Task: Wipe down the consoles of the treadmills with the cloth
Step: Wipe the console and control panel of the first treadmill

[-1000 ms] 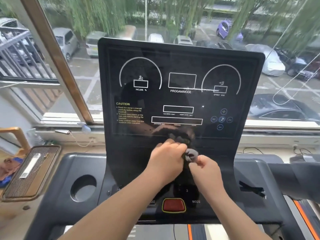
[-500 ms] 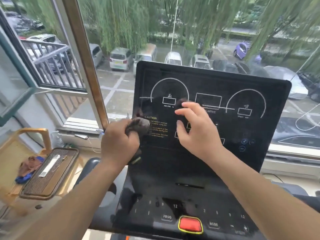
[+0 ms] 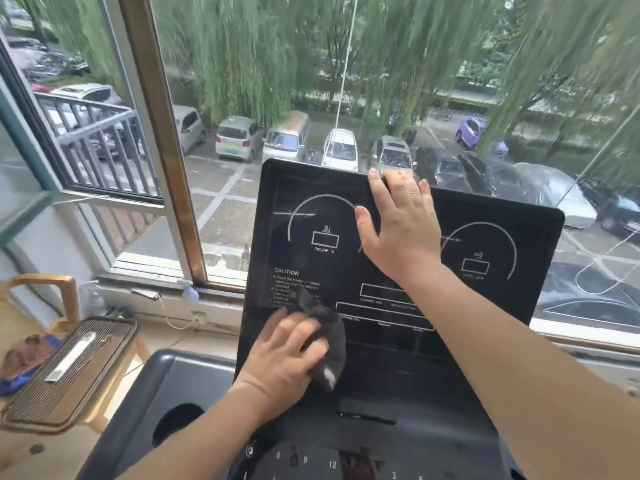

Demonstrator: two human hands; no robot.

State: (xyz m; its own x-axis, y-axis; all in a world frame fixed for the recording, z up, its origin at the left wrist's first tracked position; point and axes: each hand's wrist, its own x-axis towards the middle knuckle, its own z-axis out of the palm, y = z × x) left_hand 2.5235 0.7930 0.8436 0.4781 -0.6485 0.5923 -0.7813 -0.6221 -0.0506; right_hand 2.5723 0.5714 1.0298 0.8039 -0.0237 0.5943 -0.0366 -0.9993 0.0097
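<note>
The black treadmill console stands upright before me, with white dial arcs and a yellow CAUTION label. My left hand presses a dark grey cloth against the lower left of the panel, just under the CAUTION text, fingers spread over it. My right hand lies on the upper middle of the console, fingers hooked over its top edge and thumb on the panel face.
A cup holder sits in the grey tray at the console's lower left. A wooden chair with a woven tray stands at the left. A large window with a brown frame is right behind the console.
My right hand has moved up from the panel's middle to the top edge. My left hand has slid the cloth down and right, below the CAUTION label. The view has risen.
</note>
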